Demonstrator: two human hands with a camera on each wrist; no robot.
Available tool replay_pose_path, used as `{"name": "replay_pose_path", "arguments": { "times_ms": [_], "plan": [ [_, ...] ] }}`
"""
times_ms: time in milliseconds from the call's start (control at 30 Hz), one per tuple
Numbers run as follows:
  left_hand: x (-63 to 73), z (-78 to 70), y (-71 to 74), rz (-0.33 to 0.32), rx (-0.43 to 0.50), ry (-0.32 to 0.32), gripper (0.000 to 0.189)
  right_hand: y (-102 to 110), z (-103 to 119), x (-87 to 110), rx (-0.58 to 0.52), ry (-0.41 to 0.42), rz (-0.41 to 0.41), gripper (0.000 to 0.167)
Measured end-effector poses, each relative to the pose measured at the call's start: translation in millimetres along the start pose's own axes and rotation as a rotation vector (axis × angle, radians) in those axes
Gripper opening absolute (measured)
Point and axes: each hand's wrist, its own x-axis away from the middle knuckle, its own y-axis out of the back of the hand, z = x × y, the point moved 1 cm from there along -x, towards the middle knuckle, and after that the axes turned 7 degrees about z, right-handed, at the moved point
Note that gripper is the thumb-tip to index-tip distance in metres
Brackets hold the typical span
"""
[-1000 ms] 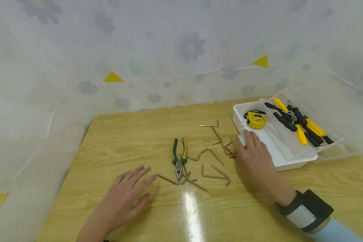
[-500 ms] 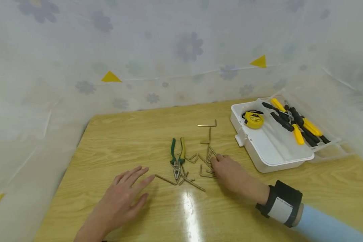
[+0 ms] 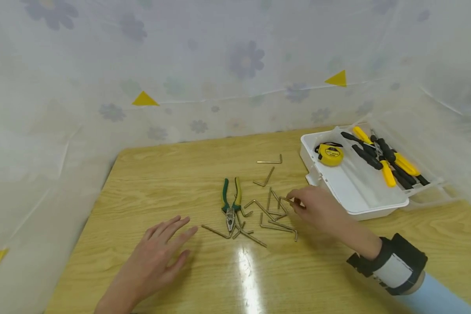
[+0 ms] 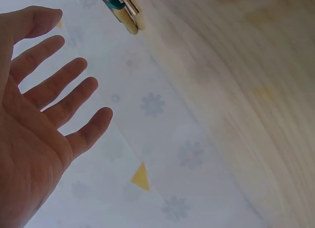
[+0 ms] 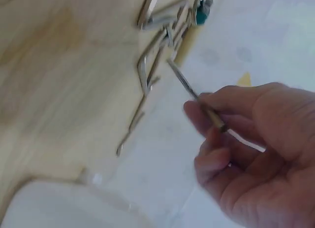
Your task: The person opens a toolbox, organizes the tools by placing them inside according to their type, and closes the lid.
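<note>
My right hand (image 3: 323,209) pinches an L-shaped hex key (image 3: 285,200) between thumb and fingers, just above the loose pile and left of the box. In the right wrist view the held hex key (image 5: 183,80) points away from the fingertips. Several more brass-coloured hex keys (image 3: 280,227) lie scattered and overlapping on the table. Combination pliers (image 3: 230,216) with green and yellow handles lie across some of them. My left hand (image 3: 153,257) hovers or rests with fingers spread, left of the pliers, holding nothing; its palm (image 4: 34,139) shows bare in the left wrist view.
A white open toolbox (image 3: 377,213) stands on the right of the wooden table (image 3: 161,174). Inside it are a yellow tape measure (image 3: 331,155) and, on the right side, several yellow and black-handled tools (image 3: 386,172). A flowered curtain (image 3: 220,65) hangs behind the table.
My right hand went from the toolbox's left edge to the pile, then back right and up with a hex key. Several hex keys shifted left, away from the box. My left hand has barely moved.
</note>
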Motion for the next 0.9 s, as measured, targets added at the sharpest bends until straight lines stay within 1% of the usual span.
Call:
{"name": "replay_pose_path", "arguments": {
  "times_ms": [67,133,267,333,400,467,567,633,733,800,833,900],
  "plan": [
    [1.3,0.0,-0.6,-0.004,0.003,0.003,0.049,8,-5,5.2,0.007,0.025,-0.051,0.009],
    [2.8,0.1,-1.2,-0.013,0.005,0.004,0.046,15,-10,12.1,-0.004,0.019,-0.093,0.007],
    [6.3,0.7,-2.1,-0.032,-0.001,0.008,0.043,31,-20,27.0,-0.040,-0.033,-0.143,0.007],
    [7.6,1.3,-2.3,-0.034,-0.008,0.014,0.045,38,-26,34.5,-0.069,-0.071,-0.153,0.011],
    [8.8,2.4,-2.3,-0.030,-0.007,0.025,0.049,44,-32,41.3,-0.076,-0.092,-0.190,0.014],
    [9.5,3.6,-2.3,-0.029,0.000,0.036,0.054,48,-40,48.1,-0.084,-0.111,-0.250,0.017],
    [10.4,6.6,-2.6,-0.034,0.018,0.049,0.059,56,-52,59.1,-0.118,-0.147,-0.372,0.015],
    [11.0,9.0,-3.6,-0.045,0.030,0.047,0.059,63,-61,68.0,-0.152,-0.197,-0.431,0.012],
    [11.8,11.7,-6.1,-0.073,0.047,0.035,0.052,78,-77,83.1,-0.147,-0.299,-0.494,0.009],
    [11.9,11.9,-7.6,-0.100,0.063,0.027,0.052,87,-88,93.4,-0.094,-0.373,-0.531,0.012],
    [11.5,11.4,-7.9,-0.110,0.067,0.024,0.054,91,-94,97.6,-0.062,-0.424,-0.539,0.015],
    [10.2,10.0,-7.1,-0.125,0.075,0.018,0.056,98,-106,105.1,-0.049,-0.525,-0.534,0.024]
  ]
}}
